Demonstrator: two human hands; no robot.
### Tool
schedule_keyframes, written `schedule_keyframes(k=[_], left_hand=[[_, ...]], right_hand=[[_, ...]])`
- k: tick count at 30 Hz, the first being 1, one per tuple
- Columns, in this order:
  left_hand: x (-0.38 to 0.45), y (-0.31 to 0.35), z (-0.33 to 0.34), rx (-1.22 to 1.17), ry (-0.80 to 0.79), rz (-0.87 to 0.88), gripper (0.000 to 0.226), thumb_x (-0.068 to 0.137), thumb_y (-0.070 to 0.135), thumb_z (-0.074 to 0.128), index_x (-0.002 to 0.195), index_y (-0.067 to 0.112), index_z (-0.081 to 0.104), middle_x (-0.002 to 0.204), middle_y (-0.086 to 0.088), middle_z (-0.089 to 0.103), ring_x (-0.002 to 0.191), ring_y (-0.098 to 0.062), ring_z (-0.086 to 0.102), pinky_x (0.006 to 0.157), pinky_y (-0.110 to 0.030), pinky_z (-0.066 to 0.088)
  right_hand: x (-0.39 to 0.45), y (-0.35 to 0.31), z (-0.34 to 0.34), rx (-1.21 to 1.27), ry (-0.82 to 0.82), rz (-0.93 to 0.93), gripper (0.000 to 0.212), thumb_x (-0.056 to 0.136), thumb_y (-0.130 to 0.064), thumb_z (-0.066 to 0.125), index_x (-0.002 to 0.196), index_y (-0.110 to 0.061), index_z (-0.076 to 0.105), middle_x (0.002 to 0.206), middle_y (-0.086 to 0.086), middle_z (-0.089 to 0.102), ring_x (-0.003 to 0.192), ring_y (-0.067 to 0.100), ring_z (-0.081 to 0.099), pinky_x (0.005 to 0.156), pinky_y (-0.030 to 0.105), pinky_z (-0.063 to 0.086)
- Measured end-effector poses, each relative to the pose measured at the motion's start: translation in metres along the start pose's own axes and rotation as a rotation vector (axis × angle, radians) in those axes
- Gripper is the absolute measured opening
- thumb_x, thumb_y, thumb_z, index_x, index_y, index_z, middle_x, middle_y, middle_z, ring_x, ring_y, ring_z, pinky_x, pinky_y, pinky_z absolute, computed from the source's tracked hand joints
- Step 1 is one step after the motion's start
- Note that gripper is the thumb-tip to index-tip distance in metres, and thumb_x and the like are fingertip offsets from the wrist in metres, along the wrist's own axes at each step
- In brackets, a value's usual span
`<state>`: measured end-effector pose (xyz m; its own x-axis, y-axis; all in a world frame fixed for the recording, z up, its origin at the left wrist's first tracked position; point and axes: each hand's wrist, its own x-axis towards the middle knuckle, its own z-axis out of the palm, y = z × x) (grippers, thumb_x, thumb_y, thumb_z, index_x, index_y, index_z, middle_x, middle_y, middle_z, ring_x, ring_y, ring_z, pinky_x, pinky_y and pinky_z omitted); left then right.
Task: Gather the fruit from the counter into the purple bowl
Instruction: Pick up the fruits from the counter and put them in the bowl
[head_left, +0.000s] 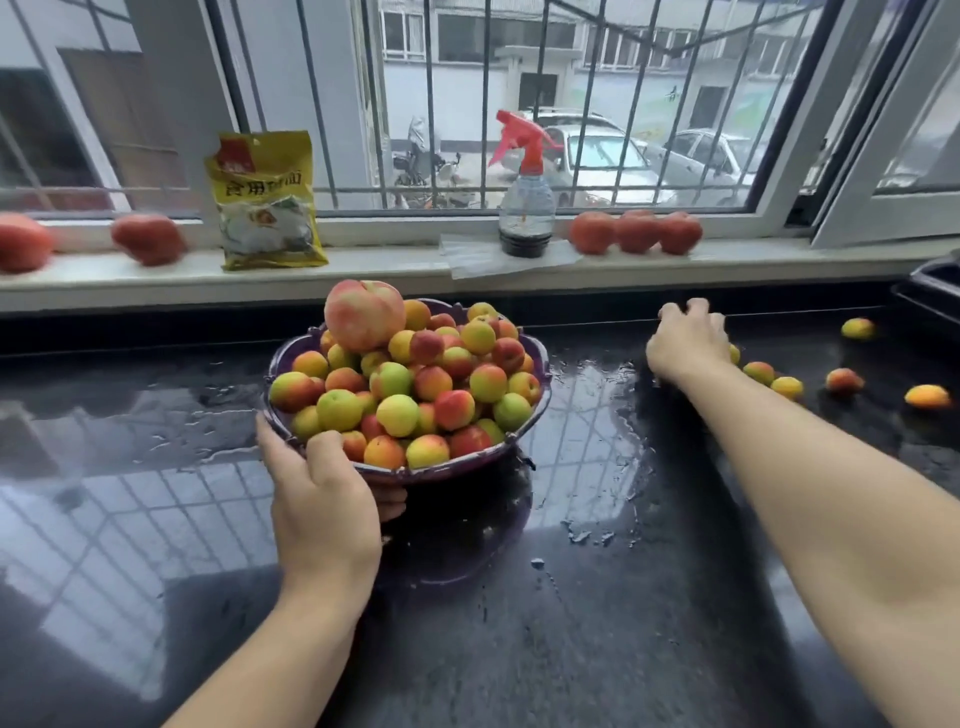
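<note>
Item: purple bowl (537, 358), heaped; my left hand (322, 499) grips its near rim, right hand (685, 343) fingers curled over loose fruit (759, 372) toward counter's right edge — lift gently, place low.

Purple bowl (457, 470) heaped with fruit — loose fruit (844, 380) scattered on counter, right.

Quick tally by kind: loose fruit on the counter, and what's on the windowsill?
Small orange-yellow loose fruit on the black counter: 6 visible (one partly behind the right hand)
Red tomatoes on the sill: 5
Yellow food packet: 1
Clear red-trigger spray bottle: 1
Total: 13
</note>
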<state>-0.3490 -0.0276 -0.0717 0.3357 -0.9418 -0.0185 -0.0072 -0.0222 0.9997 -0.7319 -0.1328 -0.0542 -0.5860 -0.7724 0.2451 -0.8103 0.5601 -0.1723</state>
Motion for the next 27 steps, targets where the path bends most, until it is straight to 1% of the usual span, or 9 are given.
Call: schedule_keyframes(k=[3, 6, 8, 12, 17, 21, 24, 25, 27], left_hand=[[0.004, 0.0, 0.015, 0.098, 0.057, 0.02, 0.073, 0.082, 0.06, 0.028, 0.154, 0.057, 0.016, 0.133, 0.0, 0.065, 0.105, -0.042, 0.072, 0.088, -0.063, 0.058], [0.009, -0.003, 0.026, 0.21, 0.078, 0.051, 0.073, 0.08, 0.063, 0.023, 0.152, 0.056, 0.017, 0.132, -0.005, 0.067, 0.109, -0.042, 0.068, 0.091, -0.066, 0.055], [0.011, -0.004, 0.029, 0.253, 0.079, 0.065, 0.073, 0.08, 0.063, 0.023, 0.152, 0.054, 0.019, 0.131, -0.004, 0.068, 0.109, -0.042, 0.068, 0.093, -0.065, 0.055], [0.011, -0.006, 0.028, 0.256, 0.076, 0.061, 0.072, 0.081, 0.065, 0.025, 0.152, 0.051, 0.024, 0.132, -0.002, 0.068, 0.11, -0.042, 0.068, 0.093, -0.065, 0.055], [0.009, -0.003, 0.029, 0.25, 0.061, 0.069, 0.073, 0.082, 0.065, 0.025, 0.153, 0.047, 0.026, 0.131, -0.003, 0.068, 0.107, -0.04, 0.07, 0.089, -0.062, 0.058], [0.006, -0.001, 0.027, 0.231, 0.059, 0.06, 0.072, 0.083, 0.066, 0.026, 0.152, 0.046, 0.029, 0.128, -0.002, 0.069, 0.104, -0.04, 0.071, 0.087, -0.062, 0.059], [0.006, -0.002, 0.025, 0.219, 0.046, 0.059, 0.07, 0.083, 0.066, 0.029, 0.15, 0.045, 0.033, 0.124, -0.002, 0.071, 0.1, -0.041, 0.072, 0.086, -0.062, 0.06], [0.006, -0.001, 0.024, 0.218, 0.037, 0.061, 0.07, 0.083, 0.066, 0.03, 0.15, 0.044, 0.034, 0.123, -0.003, 0.071, 0.099, -0.041, 0.072, 0.086, -0.061, 0.06], [0.005, 0.0, 0.023, 0.212, 0.02, 0.059, 0.073, 0.082, 0.065, 0.03, 0.152, 0.043, 0.03, 0.124, -0.003, 0.071, 0.099, -0.041, 0.073, 0.087, -0.059, 0.06]], right_hand=[[0.031, 0.011, 0.006, -0.206, -0.017, -0.048, 0.034, 0.096, -0.023, 0.053, 0.127, -0.012, 0.057, 0.136, 0.019, 0.038, 0.122, 0.046, 0.044, 0.107, 0.048, 0.036], [0.049, 0.013, 0.009, -0.312, -0.094, -0.058, 0.036, 0.097, -0.029, 0.052, 0.129, -0.015, 0.061, 0.137, 0.017, 0.038, 0.118, 0.044, 0.053, 0.108, 0.047, 0.035], [0.051, 0.01, 0.011, -0.344, -0.116, -0.079, 0.037, 0.096, -0.023, 0.049, 0.129, -0.013, 0.062, 0.138, 0.017, 0.038, 0.115, 0.043, 0.057, 0.107, 0.047, 0.037], [0.039, 0.003, 0.011, -0.324, -0.036, -0.132, 0.035, 0.092, -0.015, 0.051, 0.123, -0.005, 0.064, 0.132, 0.018, 0.04, 0.114, 0.045, 0.052, 0.1, 0.047, 0.044], [0.002, -0.026, -0.006, 0.053, 0.081, -0.204, 0.031, 0.09, -0.01, 0.057, 0.12, -0.001, 0.057, 0.127, 0.02, 0.044, 0.111, 0.046, 0.051, 0.097, 0.048, 0.044], [-0.045, -0.052, -0.042, 0.561, 0.231, -0.27, 0.025, 0.091, -0.015, 0.068, 0.113, -0.01, 0.058, 0.112, 0.009, 0.056, 0.097, 0.028, 0.058, 0.084, 0.036, 0.047], [-0.075, -0.08, -0.081, 0.947, 0.026, -0.33, 0.03, 0.094, -0.03, 0.07, 0.117, -0.015, 0.058, 0.099, 0.001, 0.065, 0.083, 0.017, 0.067, 0.075, 0.026, 0.051], [-0.082, -0.092, -0.092, 0.984, -0.033, -0.383, 0.032, 0.095, -0.035, 0.067, 0.12, -0.017, 0.06, 0.099, 0.001, 0.067, 0.083, 0.017, 0.069, 0.076, 0.028, 0.053], [-0.087, -0.117, -0.103, 0.874, -0.086, -0.496, 0.03, 0.096, -0.038, 0.063, 0.12, -0.02, 0.065, 0.103, 0.001, 0.068, 0.091, 0.017, 0.066, 0.081, 0.031, 0.054]])
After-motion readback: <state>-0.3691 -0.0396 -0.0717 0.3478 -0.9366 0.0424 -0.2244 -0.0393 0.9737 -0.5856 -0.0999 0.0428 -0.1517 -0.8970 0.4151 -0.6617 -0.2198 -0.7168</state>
